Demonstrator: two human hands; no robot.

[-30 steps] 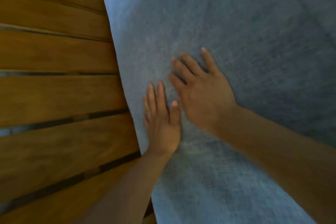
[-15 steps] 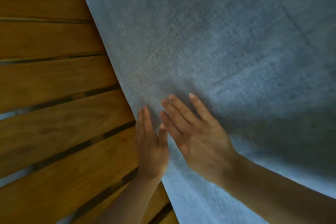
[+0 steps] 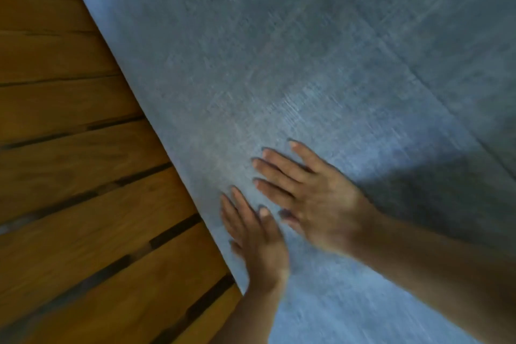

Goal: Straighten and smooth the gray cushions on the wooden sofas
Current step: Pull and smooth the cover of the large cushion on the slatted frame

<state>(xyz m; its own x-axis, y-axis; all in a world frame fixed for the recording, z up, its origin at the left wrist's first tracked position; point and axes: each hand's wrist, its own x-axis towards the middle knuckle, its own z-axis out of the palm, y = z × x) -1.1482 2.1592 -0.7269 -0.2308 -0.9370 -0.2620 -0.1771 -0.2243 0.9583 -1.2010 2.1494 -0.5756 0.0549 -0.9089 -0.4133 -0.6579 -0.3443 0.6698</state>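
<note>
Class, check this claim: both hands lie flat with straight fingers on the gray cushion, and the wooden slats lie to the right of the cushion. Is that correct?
Not quite. In the head view the wooden slats lie to the left of the gray cushion, not the right. The left hand and right hand do lie flat on it with straight fingers.

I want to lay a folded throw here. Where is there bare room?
The cushion is bare above the fingertips up to the top edge. The wooden slats left of it are bare but gapped. It is crowded low at the cushion's left edge, where the left hand and right hand lie flat.
</note>
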